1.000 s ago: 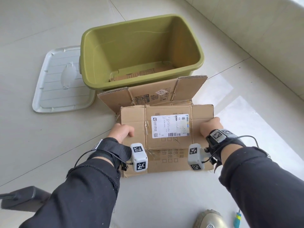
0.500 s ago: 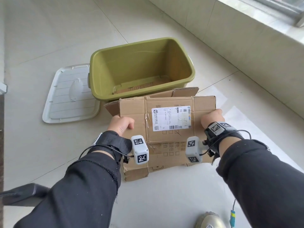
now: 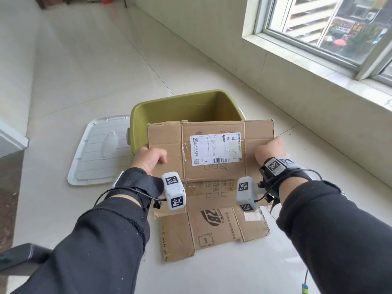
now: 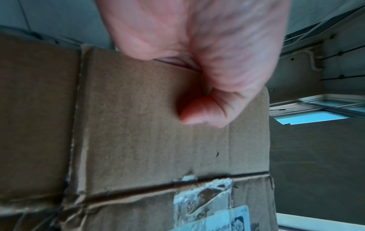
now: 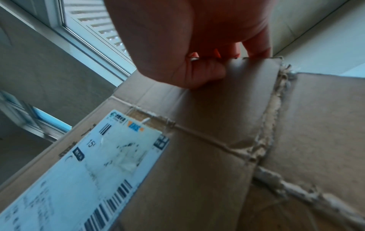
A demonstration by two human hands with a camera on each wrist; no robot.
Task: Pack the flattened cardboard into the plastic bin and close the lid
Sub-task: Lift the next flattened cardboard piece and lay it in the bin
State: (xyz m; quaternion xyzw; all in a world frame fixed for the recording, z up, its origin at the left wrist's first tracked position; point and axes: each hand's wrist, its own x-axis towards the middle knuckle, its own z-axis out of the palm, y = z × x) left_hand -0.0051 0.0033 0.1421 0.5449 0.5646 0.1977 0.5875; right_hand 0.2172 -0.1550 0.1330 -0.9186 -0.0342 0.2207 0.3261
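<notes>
A flattened cardboard box with a white shipping label is held up off the floor, tilted toward me, in front of the olive green plastic bin. My left hand pinches its left edge, thumb on the near face. My right hand grips its right edge, thumb on top and fingers behind. The same cardboard fills both wrist views. Another flattened piece lies on the floor under my wrists. The clear lid lies flat left of the bin.
A tiled wall with a window runs along the right side. A dark object sits at the bottom left corner. White tiled floor stretches away beyond the bin.
Both hands have lifted the labelled cardboard off the floor and raised it in front of the bin, uncovering another piece beneath. My head has tilted up, bringing the window into view.
</notes>
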